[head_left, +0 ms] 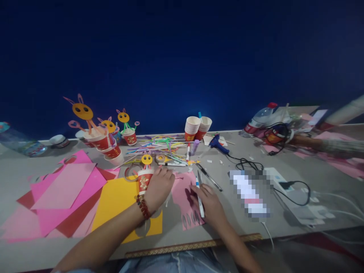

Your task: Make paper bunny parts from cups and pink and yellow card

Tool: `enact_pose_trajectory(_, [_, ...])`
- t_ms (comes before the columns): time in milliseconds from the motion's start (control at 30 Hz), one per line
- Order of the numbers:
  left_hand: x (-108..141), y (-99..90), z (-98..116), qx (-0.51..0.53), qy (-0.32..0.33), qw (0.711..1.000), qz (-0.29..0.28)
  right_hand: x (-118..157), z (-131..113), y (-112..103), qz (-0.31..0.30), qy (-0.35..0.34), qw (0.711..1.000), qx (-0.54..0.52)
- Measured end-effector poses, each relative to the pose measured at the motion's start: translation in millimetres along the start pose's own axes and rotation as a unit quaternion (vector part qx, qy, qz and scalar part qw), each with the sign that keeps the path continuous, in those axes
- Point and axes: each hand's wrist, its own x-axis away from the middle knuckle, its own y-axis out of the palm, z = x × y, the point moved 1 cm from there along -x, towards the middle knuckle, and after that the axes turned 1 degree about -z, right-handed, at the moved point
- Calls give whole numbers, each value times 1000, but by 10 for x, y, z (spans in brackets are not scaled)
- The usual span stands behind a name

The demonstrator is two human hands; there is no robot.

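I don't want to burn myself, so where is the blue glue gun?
The blue glue gun lies right of centre in the head view, just right of the stacked paper cups.

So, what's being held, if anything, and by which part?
The right hand holds a white marker by its barrel, near the blue end. For the left hand, I can't tell.

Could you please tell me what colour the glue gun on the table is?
The glue gun is blue, seen best in the head view.
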Motion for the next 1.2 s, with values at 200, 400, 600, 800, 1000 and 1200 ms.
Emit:
enact_pose_trajectory(200, [603,218,238,76,85,993,17,7,-64,-115,5,30,983,-183])
enact_pose_trajectory(400, [721,491,354,106,57,993,17,-211,-299,0,6,181,907,-380])
enact_pose_trajectory(600, [693,547,349,114,47,992,1,-292,-343,147,4,220,905,-363])
enact_pose_trajectory(800, [717,530,301,131,54,990,3,-217,-169,53,30,251,910,-327])
enact_pose_trajectory(1000, [725,557,320,133,43,990,8,-295,-310,86,15,232,911,-341])
enact_pose_trajectory(1200, [732,568,329,126,43,991,9,-353,-348,279,11,218,905,-366])
